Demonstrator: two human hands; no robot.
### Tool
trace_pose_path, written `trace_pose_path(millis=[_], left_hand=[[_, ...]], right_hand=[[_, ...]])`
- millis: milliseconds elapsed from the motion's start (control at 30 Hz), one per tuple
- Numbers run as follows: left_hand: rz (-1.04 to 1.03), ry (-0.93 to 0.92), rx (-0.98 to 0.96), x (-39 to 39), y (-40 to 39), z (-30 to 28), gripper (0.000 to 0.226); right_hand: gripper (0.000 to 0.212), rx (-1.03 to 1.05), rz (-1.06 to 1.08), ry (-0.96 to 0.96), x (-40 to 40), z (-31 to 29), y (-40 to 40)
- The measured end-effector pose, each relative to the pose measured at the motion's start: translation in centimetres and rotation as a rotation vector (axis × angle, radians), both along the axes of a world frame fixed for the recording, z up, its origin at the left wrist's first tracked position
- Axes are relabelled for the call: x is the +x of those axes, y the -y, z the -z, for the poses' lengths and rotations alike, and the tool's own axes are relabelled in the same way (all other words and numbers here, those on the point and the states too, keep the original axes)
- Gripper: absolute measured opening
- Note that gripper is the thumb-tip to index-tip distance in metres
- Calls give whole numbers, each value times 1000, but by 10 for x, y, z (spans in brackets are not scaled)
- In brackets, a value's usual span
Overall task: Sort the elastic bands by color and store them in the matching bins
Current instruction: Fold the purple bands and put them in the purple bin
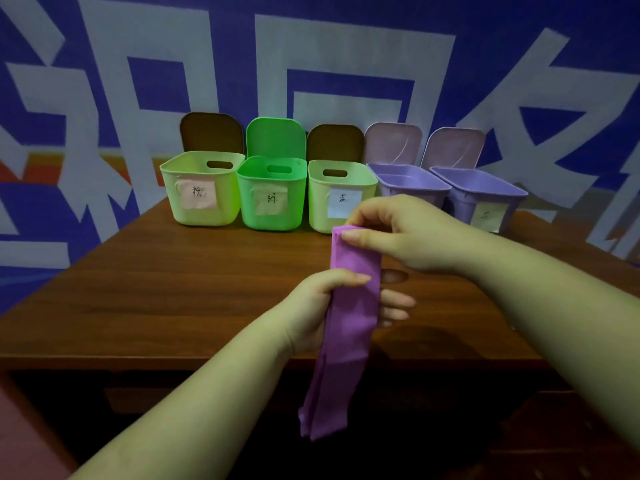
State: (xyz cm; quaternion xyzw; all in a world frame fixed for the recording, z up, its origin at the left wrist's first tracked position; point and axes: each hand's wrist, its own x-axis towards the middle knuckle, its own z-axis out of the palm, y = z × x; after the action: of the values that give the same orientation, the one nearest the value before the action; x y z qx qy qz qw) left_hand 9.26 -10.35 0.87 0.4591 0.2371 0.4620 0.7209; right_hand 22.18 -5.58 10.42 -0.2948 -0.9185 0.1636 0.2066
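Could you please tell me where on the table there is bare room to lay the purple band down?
Bare table lies in front of the pale green bin and green bin, left of the left hand. The back edge is crowded with bins; the purple band and right hand fill the middle.

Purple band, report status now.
Right hand pinches purple band at top; left hand grips its middle. Band hangs past the table edge. Five bins open; nothing in the way.
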Motion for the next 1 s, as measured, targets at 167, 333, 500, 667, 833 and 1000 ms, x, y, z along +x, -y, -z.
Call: trace_pose_path(millis=[167,333,500,667,833,1000], left_hand=[[5,58,-119,-5,0,22,55],[4,-66,-145,-5,8,44,50],[52,23,-153,3,18,55,52],[71,278,-200,10,15,52,58],[85,317,-232,13,13,56,68],[13,267,-250,9,14,68,70]], right_hand=[[22,-55,52,-45,0,17,-17],[25,-108,151,-189,-1,24,-35],[18,-55,266,-193,-2,18,-58],[18,-140,262,-229,-13,11,-63],[19,-346,133,-316,-19,-5,-54],[17,-361,100,-241,-19,-6,-51]])
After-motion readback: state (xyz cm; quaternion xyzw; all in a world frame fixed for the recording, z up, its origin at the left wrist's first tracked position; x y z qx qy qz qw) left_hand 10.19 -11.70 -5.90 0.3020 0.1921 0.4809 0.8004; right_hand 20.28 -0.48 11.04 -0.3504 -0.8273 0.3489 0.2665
